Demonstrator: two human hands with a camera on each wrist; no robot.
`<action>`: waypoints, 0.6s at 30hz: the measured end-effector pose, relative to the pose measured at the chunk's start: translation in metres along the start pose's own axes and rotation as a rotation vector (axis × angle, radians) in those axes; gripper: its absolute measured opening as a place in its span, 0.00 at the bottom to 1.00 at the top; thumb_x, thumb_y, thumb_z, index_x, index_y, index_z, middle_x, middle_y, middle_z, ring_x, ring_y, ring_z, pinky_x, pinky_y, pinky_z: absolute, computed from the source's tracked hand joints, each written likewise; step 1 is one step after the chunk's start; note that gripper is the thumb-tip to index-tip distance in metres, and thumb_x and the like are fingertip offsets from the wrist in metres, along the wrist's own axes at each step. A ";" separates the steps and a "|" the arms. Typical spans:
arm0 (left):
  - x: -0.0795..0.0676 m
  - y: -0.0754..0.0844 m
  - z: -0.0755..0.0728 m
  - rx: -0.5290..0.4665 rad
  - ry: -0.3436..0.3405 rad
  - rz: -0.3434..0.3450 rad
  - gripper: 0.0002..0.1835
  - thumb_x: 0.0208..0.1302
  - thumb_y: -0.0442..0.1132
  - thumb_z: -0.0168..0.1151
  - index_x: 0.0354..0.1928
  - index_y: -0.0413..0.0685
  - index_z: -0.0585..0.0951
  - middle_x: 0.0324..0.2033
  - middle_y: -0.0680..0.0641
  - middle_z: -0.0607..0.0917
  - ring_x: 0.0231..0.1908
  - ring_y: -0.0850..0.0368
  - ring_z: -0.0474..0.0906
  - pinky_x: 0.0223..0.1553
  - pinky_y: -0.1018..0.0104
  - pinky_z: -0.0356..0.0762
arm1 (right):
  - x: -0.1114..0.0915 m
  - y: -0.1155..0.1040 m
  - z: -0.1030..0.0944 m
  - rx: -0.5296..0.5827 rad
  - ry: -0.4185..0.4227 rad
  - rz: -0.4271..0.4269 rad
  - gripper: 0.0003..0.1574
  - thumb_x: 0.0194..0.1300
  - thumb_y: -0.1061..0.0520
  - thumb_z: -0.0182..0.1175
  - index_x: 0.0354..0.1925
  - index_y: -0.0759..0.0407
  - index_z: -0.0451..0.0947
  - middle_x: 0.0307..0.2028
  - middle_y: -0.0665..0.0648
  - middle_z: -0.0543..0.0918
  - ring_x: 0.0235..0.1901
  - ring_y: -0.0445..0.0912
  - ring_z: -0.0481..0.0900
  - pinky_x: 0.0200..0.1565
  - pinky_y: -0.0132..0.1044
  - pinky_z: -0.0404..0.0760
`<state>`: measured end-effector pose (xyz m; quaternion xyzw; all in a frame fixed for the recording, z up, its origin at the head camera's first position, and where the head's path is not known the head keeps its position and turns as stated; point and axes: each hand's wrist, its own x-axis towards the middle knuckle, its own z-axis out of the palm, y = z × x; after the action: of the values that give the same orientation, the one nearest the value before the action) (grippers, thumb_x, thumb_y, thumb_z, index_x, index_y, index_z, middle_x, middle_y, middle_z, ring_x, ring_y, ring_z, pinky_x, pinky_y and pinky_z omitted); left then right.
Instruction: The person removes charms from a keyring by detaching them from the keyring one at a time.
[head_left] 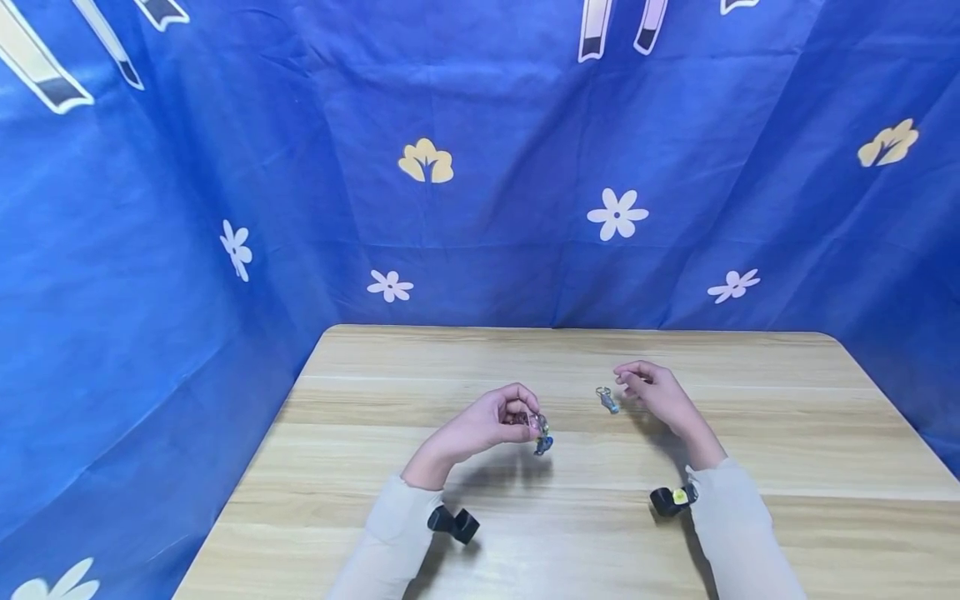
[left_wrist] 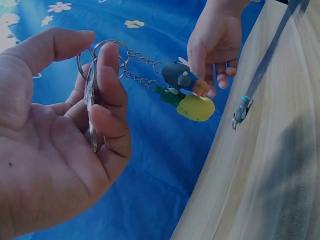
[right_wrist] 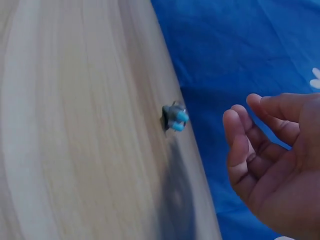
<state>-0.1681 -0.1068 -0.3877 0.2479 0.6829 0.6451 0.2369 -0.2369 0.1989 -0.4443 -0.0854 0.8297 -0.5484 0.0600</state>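
Note:
My left hand (head_left: pixel 487 425) grips a bunch of keys (left_wrist: pixel 91 95) raised over the table, thumb and fingers on the metal and its split rings. From short chains on the rings dangle a yellow pineapple charm (left_wrist: pixel 196 108) with a green top and a grey-blue figure charm (left_wrist: pixel 176 75) with orange feet. A small grey figure keychain (head_left: pixel 608 401) with light-blue feet and a metal ring lies on the table. Just to its right, in the head view, is my right hand (head_left: pixel 662 400); its fingers are loosely bent and nothing is between them (right_wrist: pixel 280 155).
The light wooden table (head_left: pixel 360 367) has rounded far corners. A blue curtain (head_left: pixel 495 208) with white flowers and yellow plant prints hangs behind and along the sides. Black wrist cameras sit on both sleeves (head_left: pixel 390 533).

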 end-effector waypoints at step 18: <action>0.001 0.000 -0.001 -0.017 0.002 -0.005 0.10 0.60 0.27 0.59 0.41 0.42 0.71 0.35 0.57 0.83 0.39 0.62 0.81 0.43 0.73 0.78 | -0.025 -0.029 0.031 0.134 -0.201 -0.041 0.22 0.72 0.59 0.49 0.54 0.78 0.70 0.43 0.68 0.80 0.37 0.46 0.81 0.40 0.37 0.81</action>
<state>-0.1693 -0.1066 -0.3873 0.2438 0.6781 0.6506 0.2399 -0.2043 0.1649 -0.4298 -0.1526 0.7791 -0.5923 0.1375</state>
